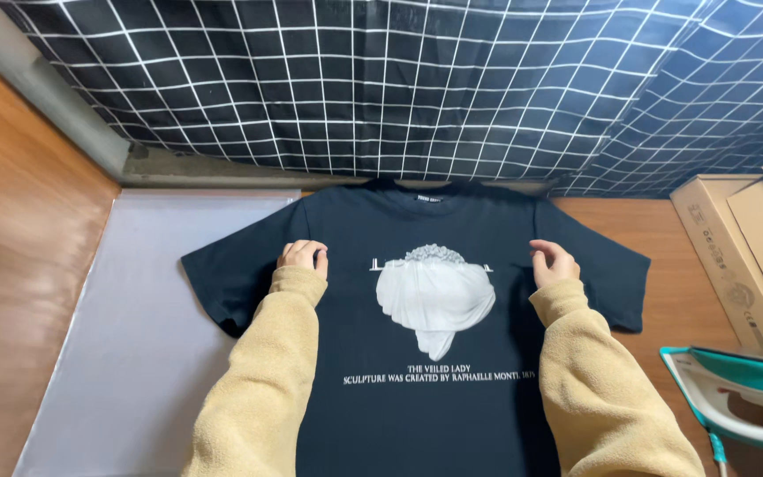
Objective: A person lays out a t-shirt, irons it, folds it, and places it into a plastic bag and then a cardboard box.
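Observation:
A black T-shirt (417,406) lies flat and face up on the floor, with a white printed figure (434,296) on its chest and white lettering below it. My left hand (304,257) rests on the shirt near the left shoulder, fingers curled against the cloth. On the right shoulder area sits my right hand (551,262), its fingers also bent and pressing or pinching the fabric. Both arms wear tan fleece sleeves. The shirt's collar points away from me.
A pale grey mat (143,353) lies under the shirt's left side on the wooden floor (19,265). A dark grid-patterned cloth (399,79) hangs at the back. Cardboard boxes (752,256) stand at the right, and a teal and white iron (744,397) sits at the lower right.

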